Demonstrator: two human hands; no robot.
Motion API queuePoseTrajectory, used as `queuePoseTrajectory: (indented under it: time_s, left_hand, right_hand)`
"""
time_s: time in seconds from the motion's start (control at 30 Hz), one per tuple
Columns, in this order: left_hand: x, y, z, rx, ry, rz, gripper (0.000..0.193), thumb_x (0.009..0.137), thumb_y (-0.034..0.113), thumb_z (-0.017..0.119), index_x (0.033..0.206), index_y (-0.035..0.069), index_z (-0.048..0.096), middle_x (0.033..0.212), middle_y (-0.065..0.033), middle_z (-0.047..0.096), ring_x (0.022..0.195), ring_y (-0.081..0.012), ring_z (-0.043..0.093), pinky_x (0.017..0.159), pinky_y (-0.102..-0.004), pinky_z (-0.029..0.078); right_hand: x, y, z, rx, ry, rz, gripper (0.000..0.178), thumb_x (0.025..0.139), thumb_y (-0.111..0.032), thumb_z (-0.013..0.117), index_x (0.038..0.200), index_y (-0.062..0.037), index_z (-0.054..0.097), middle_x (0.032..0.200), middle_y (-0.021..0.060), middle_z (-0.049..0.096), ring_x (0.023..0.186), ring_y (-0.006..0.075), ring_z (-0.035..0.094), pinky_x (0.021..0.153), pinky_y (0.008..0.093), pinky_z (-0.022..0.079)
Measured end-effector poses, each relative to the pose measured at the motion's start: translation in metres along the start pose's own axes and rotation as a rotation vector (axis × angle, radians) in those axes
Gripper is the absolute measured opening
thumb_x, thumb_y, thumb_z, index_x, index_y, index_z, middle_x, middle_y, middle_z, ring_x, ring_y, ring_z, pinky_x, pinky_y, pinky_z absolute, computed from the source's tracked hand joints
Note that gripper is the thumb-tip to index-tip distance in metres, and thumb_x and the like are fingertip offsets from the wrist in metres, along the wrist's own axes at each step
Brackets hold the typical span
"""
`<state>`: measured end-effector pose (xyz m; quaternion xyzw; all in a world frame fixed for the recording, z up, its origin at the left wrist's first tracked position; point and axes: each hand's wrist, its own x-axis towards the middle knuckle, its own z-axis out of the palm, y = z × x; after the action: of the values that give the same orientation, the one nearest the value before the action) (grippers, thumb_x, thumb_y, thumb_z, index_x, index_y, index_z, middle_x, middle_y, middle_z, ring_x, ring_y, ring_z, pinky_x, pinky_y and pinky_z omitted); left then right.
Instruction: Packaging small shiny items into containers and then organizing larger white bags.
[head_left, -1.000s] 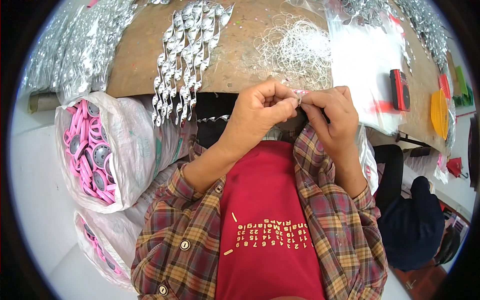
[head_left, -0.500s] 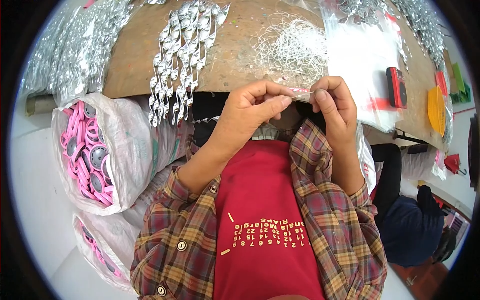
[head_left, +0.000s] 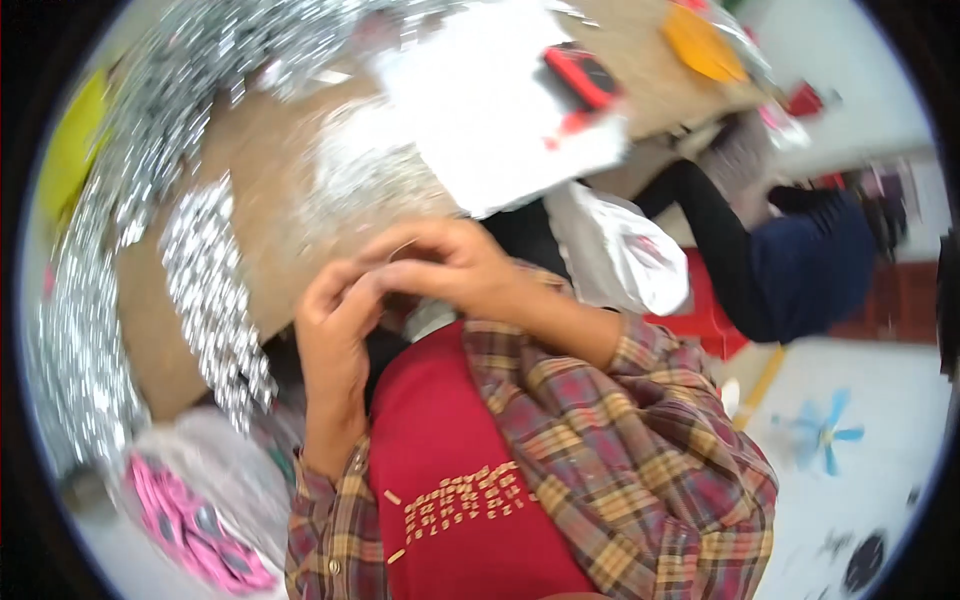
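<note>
My left hand [head_left: 335, 315] and my right hand [head_left: 440, 262] meet in front of my chest, near the table's edge. Both are closed, their fingertips pinched together. Only a faint thin line of string [head_left: 404, 245] shows at the fingers; blur and the fingers hide the rest of it. Beyond my hands, a tangled heap of white strings [head_left: 375, 180] lies on the brown table [head_left: 270, 150]. To the left, shiny silver twisted strips [head_left: 212, 290] hang over the table's edge.
Silver packets [head_left: 90, 350] cover the table's far left. White plastic sheets [head_left: 480, 90] lie beyond my hands, with a red and black device [head_left: 583, 78] on them. A sack of pink rings [head_left: 195, 525] stands lower left. To the right are a white bag [head_left: 625, 255], a red stool [head_left: 705, 310] and a seated person [head_left: 810, 260].
The view has swung to the right and blurred. My hands, earlier apart with a thin white string between their fingertips, have come together. The stool and blue fan are now in view.
</note>
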<state>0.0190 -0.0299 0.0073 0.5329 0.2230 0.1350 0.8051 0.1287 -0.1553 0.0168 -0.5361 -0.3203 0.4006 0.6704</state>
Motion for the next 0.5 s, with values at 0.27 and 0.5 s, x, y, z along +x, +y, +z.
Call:
queuePoseTrajectory:
  time_s: [0.27, 0.5]
  left_hand:
    - [0.011, -0.002, 0.029, 0.01, -0.202, -0.057, 0.009, 0.084, 0.008, 0.059, 0.091, 0.002, 0.06, 0.06, 0.0048, 0.047, 0.05, -0.0021, 0.038, 0.046, -0.0165, 0.027]
    - [0.006, -0.003, 0.043, 0.071, -0.58, -0.152, 0.019, 0.085, 0.007, 0.055, 0.102, -0.002, 0.058, 0.064, 0.0038, 0.048, 0.053, -0.0035, 0.041, 0.049, -0.0166, 0.031]
  right_hand:
    - [-0.024, -0.008, -0.023, -1.059, 0.468, -0.63, 0.01, 0.078, -0.021, 0.064, 0.079, -0.0118, 0.059, 0.069, 0.0022, 0.056, 0.059, 0.0186, 0.05, 0.062, 0.0315, 0.028]
    - [-0.042, -0.019, -0.074, -1.094, 0.861, -0.461, 0.015, 0.081, -0.02, 0.06, 0.073, -0.0074, 0.057, 0.063, 0.008, 0.053, 0.055, 0.0241, 0.049, 0.06, 0.0327, 0.036]
